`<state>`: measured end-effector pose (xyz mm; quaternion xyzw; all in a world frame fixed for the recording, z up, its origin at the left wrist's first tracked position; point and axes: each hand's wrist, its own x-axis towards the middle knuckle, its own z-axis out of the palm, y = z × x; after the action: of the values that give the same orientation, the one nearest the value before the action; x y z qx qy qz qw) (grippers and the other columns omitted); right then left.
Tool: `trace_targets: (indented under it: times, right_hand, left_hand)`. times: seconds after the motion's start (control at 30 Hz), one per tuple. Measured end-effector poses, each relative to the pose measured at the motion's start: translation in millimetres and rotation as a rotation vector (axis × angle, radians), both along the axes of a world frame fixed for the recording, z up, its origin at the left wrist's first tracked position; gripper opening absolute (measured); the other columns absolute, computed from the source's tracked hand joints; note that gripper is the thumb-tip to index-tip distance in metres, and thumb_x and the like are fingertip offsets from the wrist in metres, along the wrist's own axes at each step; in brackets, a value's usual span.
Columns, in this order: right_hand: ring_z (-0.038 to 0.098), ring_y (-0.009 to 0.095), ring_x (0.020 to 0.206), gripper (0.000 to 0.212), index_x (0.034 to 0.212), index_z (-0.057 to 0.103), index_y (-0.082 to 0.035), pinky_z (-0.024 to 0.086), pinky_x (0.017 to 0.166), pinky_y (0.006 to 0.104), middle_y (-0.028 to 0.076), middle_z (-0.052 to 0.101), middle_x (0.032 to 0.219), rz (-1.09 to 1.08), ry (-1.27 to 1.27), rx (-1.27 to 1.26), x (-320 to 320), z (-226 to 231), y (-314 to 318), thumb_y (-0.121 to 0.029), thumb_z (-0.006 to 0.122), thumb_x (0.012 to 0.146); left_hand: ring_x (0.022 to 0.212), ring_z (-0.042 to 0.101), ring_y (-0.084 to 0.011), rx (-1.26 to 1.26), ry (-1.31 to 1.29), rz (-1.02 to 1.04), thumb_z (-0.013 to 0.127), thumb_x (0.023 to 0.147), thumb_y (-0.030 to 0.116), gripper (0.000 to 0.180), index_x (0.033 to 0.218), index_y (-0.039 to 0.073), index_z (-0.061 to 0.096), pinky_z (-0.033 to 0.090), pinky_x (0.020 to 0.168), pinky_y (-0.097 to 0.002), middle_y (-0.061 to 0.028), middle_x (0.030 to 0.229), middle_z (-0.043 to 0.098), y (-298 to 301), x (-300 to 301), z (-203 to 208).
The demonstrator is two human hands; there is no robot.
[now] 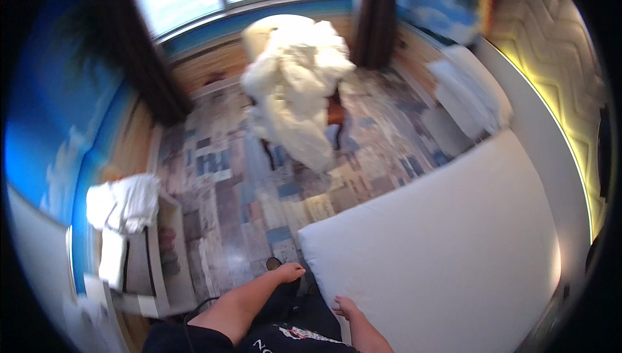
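Observation:
My left hand hangs in front of my body, loosely bent and holding nothing that I can see. It is just left of the near corner of a bare white mattress. My right hand is over the mattress's near left edge, its fingers apart and nothing in them. Whether it touches the mattress I cannot tell. Farther off, a heap of white bedding is piled over a chair with dark wooden legs and trails toward the floor.
White pillows or folded linen lie beside the bed's far end, by a lit headboard. At left, an open cabinet carries folded white cloths. Patchwork-pattern flooring runs to the window wall with dark curtains.

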<state>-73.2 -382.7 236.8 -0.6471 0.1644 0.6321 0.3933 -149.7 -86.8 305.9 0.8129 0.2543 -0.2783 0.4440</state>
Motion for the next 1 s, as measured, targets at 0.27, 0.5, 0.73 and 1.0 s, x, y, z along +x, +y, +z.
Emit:
trace_targets:
  times: [0.27, 0.5, 0.73, 1.0]
  right_hand:
    - [0.060, 0.028, 0.097, 0.036, 0.121, 0.050, -0.003, 0.050, 0.076, 0.0384, 0.013, 0.059, 0.110, 0.133, -0.128, 0.149, 19, 32, 83, -0.024, 0.051, 0.092]
    - [0.052, 0.031, 0.110, 0.048, 0.128, 0.046, -0.007, 0.042, 0.088, 0.0468, 0.010, 0.054, 0.121, 0.459, 0.019, -0.030, 14, 12, 73, -0.037, 0.048, 0.089]
    - [0.055, 0.030, 0.101, 0.041, 0.124, 0.048, -0.006, 0.046, 0.082, 0.0444, 0.011, 0.057, 0.114, 0.433, -0.045, -0.067, 11, 4, 179, -0.030, 0.046, 0.091]
    - [0.060, 0.026, 0.086, 0.028, 0.111, 0.053, -0.002, 0.050, 0.070, 0.0366, 0.011, 0.060, 0.102, 0.580, -0.107, 0.074, -117, 26, 391, -0.022, 0.052, 0.091]
  left_hand:
    - [0.099, 0.061, -0.0335, 0.115, -0.107, 0.597, 0.054, 0.087, 0.038, 0.036, 0.108, 0.009, 0.065, 0.048, 0.084, -0.0428, -0.0153, 0.104, 0.066, 50, -176, 59]
    - [0.095, 0.062, -0.0325, 0.208, -0.104, 1.278, 0.057, 0.085, 0.037, 0.034, 0.101, 0.009, 0.067, 0.049, 0.081, -0.0410, -0.0158, 0.100, 0.067, 21, -346, 64]
    - [0.093, 0.064, -0.0263, -0.071, -0.073, 1.617, 0.059, 0.085, 0.035, 0.033, 0.100, 0.007, 0.068, 0.049, 0.080, -0.0370, -0.0132, 0.098, 0.068, 29, -422, 21]
    - [0.089, 0.064, -0.0245, -0.061, -0.253, 1.878, 0.062, 0.084, 0.029, 0.032, 0.104, 0.005, 0.066, 0.049, 0.079, -0.0356, -0.0125, 0.096, 0.068, 138, -530, -26]
